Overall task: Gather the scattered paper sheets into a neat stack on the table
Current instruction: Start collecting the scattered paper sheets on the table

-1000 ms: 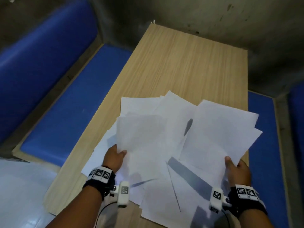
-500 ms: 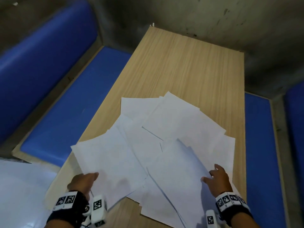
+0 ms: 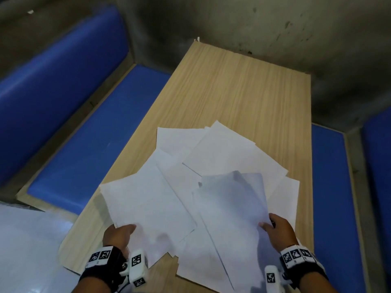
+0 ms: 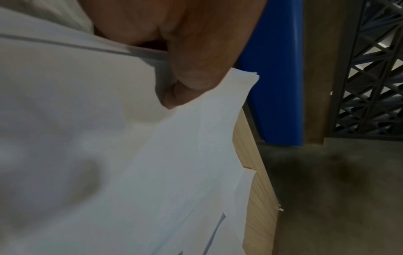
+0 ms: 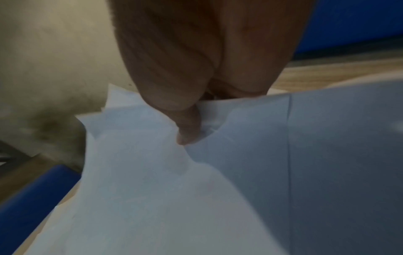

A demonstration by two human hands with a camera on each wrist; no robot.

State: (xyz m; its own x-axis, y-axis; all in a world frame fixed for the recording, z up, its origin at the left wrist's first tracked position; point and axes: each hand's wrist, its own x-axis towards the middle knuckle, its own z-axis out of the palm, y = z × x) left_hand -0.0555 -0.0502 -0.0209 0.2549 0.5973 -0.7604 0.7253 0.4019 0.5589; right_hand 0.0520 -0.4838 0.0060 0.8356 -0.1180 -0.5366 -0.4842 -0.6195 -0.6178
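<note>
Several white paper sheets [image 3: 211, 157] lie fanned over the near half of the wooden table [image 3: 243, 85]. My left hand [image 3: 119, 233] pinches the near corner of a sheet [image 3: 146, 204] at the left of the pile; its thumb [image 4: 196, 72] lies on top of the paper [image 4: 87, 155]. My right hand [image 3: 277, 231] pinches the near right edge of a sheet [image 3: 232, 204] whose far end curls up off the pile. The right thumb [image 5: 187, 124] presses into that paper [image 5: 163, 189], denting it.
Blue padded benches [image 3: 88, 132] run along the table's left side and its right side [image 3: 330, 187]. A grey concrete wall [image 3: 275, 28] stands behind the table's far end. A pale floor patch [image 3: 25, 250] shows at the lower left.
Both hands dropped raised sheets onto the pile, drew back to the near edge, then took hold of sheets again. The right one's sheet now lifts and curls.
</note>
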